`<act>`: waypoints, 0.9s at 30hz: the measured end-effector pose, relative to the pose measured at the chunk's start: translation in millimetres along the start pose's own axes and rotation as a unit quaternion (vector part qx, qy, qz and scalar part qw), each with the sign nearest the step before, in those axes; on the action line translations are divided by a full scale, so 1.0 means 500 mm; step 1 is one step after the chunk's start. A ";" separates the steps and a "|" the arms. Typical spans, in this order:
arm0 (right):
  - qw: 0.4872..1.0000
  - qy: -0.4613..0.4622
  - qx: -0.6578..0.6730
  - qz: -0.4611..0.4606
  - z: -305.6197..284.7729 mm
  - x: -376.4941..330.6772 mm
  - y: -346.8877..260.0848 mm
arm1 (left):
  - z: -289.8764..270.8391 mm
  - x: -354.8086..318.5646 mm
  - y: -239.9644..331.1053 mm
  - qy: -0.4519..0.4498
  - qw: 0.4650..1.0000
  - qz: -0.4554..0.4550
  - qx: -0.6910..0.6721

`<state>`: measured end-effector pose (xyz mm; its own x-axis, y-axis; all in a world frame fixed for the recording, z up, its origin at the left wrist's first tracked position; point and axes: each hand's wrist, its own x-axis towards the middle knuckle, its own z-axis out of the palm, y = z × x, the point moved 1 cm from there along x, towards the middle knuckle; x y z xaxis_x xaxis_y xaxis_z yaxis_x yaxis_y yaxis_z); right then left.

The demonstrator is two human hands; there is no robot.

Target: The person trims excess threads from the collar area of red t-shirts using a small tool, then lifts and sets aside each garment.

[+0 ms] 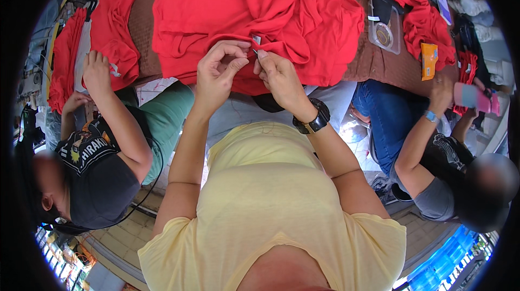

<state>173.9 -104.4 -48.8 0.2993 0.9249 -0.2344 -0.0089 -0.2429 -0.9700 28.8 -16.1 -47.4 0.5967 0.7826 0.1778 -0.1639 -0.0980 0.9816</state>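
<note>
A large red garment (211, 9) lies bunched over the table in front of me, its near edge hanging toward my lap. My left hand (221, 71) is raised at that edge, fingers curled and thumb brought toward the index finger. What it pinches, if anything, is too small to make out. My right hand (280, 78), with a dark watch at its wrist, is closed with thumb and fingertips on a thin dark pointed tool (255, 51), whose tip points toward the left fingertips. Just beyond the fingers, a small white label (257, 39) shows on the red cloth.
Brown cloth (374, 66) covers the table. People sit close on both sides, a hand (97, 71) at more red cloth (116, 25) on the left, another person's hand (441, 93) on the right. A clear plastic box (385, 31) and an orange packet (429, 60) lie right.
</note>
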 end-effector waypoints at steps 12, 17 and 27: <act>0.999 -0.016 0.030 0.032 0.002 -0.010 -0.003 | 0.002 -0.003 0.001 -0.008 1.000 -0.011 0.004; 1.000 -0.002 0.027 0.009 0.007 -0.003 0.004 | 0.005 -0.005 0.005 -0.016 1.000 0.000 0.008; 1.000 -0.003 0.019 -0.003 0.002 0.000 0.009 | 0.003 -0.007 0.018 -0.077 0.990 0.012 0.121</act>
<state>173.1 -105.3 -53.2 0.2944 0.9277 -0.2297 -0.0443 -0.2269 -0.9729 26.5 -20.5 -38.9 0.7102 0.6773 0.1923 0.0022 -0.2753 0.9614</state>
